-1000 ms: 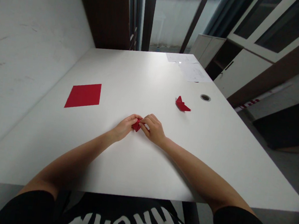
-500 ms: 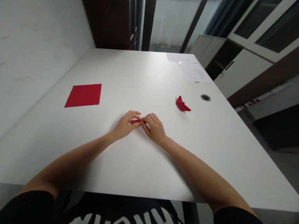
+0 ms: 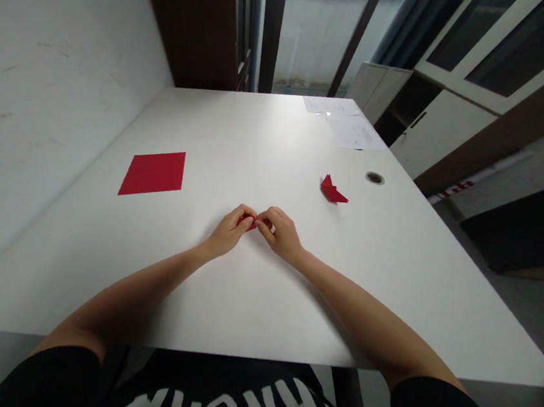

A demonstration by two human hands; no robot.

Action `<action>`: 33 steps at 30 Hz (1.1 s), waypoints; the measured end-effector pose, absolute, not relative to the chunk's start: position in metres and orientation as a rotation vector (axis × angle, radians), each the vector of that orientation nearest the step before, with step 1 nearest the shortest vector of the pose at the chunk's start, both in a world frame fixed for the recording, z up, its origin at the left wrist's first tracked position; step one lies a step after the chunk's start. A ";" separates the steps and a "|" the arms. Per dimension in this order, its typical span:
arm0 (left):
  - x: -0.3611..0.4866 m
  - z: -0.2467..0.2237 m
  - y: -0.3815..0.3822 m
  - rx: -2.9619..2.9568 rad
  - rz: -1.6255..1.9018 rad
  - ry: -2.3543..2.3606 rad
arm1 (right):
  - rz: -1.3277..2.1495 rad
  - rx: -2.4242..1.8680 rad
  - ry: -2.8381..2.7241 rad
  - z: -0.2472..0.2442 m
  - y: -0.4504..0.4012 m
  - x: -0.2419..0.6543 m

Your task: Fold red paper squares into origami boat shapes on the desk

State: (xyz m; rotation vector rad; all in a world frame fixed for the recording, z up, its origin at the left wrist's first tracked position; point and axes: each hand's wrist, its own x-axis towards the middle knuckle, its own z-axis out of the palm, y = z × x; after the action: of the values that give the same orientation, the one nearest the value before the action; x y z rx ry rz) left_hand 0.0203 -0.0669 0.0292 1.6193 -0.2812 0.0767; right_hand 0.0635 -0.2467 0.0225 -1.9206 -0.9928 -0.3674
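Between my two hands, just above the white table point(image 3: 253, 292), is a small piece of folded red paper point(image 3: 251, 224). My left hand point(image 3: 231, 227) is closed around its left part, the thumb lying on top. My right hand point(image 3: 279, 231) pinches its right end between thumb and fingertips. Most of the folded paper is hidden by my fingers, so its full shape does not show. To the right, beyond my right hand, rests a folded red origami piece point(image 3: 333, 192) with pointed tips. A flat red paper square point(image 3: 153, 173) lies off to the left.
White printed sheets point(image 3: 352, 131) lie at the table's far right corner. A round cable hole point(image 3: 374, 178) is set near the right edge. The wall point(image 3: 58, 110) borders the table's left side. White cabinets point(image 3: 442, 131) stand past the right edge.
My left fingers have curled in closer around the folded paper, which now shows as a more compact shape. The right hand has barely shifted. The origami piece and the square have stayed put.
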 end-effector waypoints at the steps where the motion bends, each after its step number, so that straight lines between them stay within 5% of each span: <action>1: 0.020 0.029 -0.067 1.617 0.076 -0.276 | -0.360 -1.920 -0.977 0.023 -0.247 0.063; 19: 0.032 0.020 -0.060 1.510 0.175 -0.098 | -0.189 -1.814 -0.650 0.018 -0.247 0.065; 33: 0.033 0.012 -0.061 1.452 0.195 0.024 | -0.109 -1.852 -0.925 0.020 -0.246 0.064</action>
State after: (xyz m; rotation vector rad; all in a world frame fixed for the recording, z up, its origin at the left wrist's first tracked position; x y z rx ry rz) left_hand 0.0333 -0.0608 0.0116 1.4516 0.0238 0.1946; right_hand 0.0641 -0.2465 0.0201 -1.8518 -0.9253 -0.1094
